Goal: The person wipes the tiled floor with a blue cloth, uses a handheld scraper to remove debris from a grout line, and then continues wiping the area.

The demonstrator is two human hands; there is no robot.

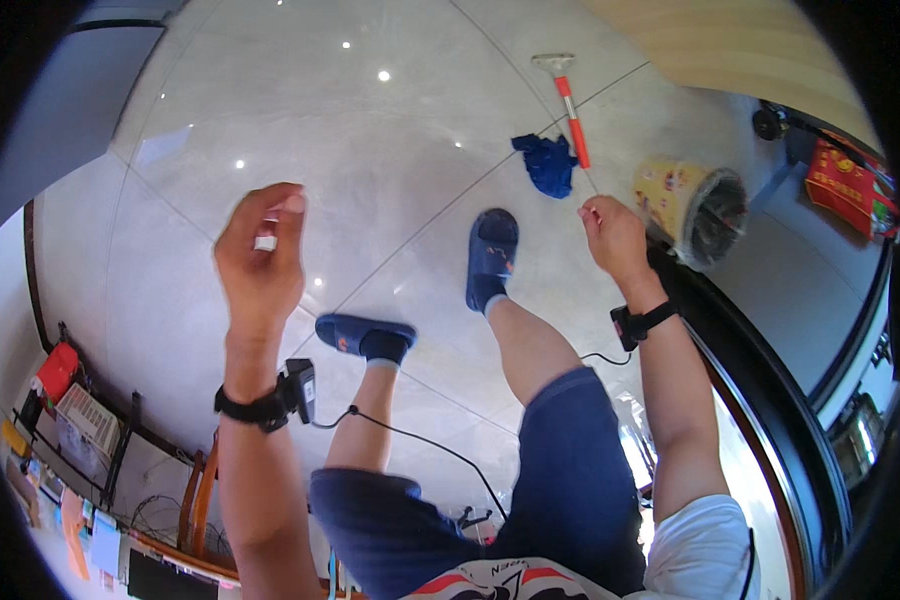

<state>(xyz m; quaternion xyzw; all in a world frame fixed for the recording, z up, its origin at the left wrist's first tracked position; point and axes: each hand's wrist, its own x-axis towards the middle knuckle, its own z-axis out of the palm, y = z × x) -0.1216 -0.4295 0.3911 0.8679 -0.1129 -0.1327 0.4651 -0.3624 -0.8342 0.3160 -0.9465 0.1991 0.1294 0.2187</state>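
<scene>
My left hand (pixel 259 251) is raised over the tiled floor with its fingers curled. Inside the curl shows a small white object (pixel 265 243); its kind is unclear. On the right, my right hand (pixel 615 234) has thumb and forefinger drawn together, and whether something thin is between them is hidden. Just beyond it on the floor lies a long-handled scraper (pixel 577 142) with a red and silver handle and a metal head. A crumpled dark blue cloth (pixel 549 166) lies against the handle. Beside my right hand stands a yellow patterned waste bin (pixel 664 196) with a clear plastic liner.
My feet are in blue slippers (pixel 493 247). A black strap with a device (pixel 300 390) sits on each wrist, trailing cable. A dark door track (pixel 750 352) runs along the right, with a red bag (pixel 840 187) past it. A light wooden panel (pixel 727 37) is upper right.
</scene>
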